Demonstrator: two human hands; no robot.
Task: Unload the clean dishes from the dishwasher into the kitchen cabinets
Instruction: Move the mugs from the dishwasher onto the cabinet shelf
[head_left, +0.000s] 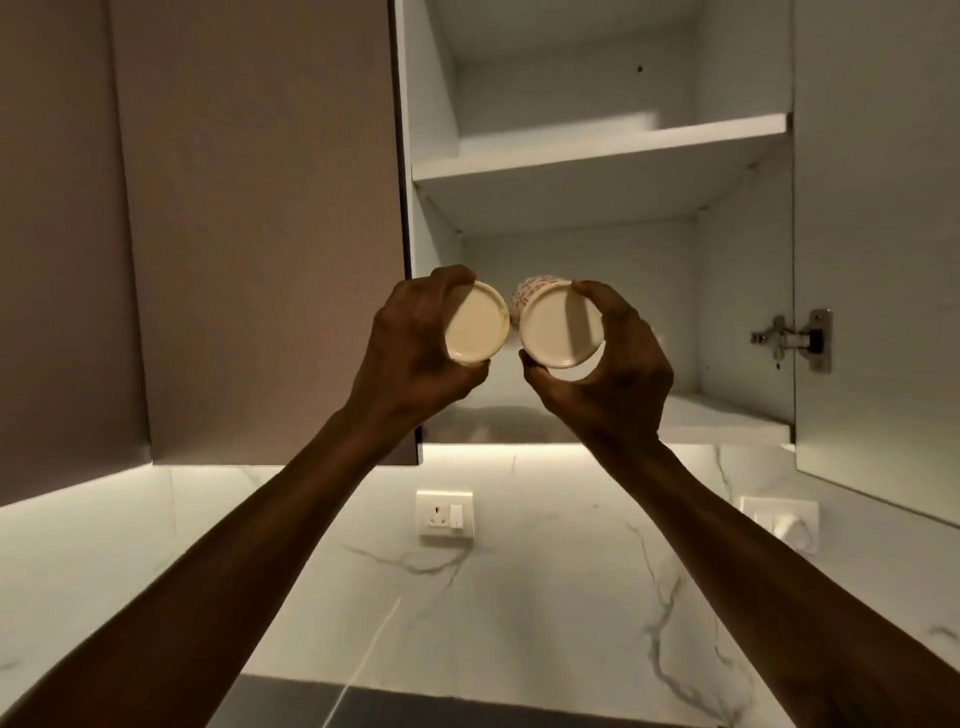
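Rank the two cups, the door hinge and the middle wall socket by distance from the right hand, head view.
1. Right cup, gripped by the right hand itself.
2. Left cup, held by the left hand, just to its left.
3. Door hinge, far right, and wall socket, below left: too close to call.

Both arms up: left hand grips a cream cup, right hand grips a second cup, red print on its side, bases facing us, just beside each other, above the front edge of the open cabinet's bottom shelf
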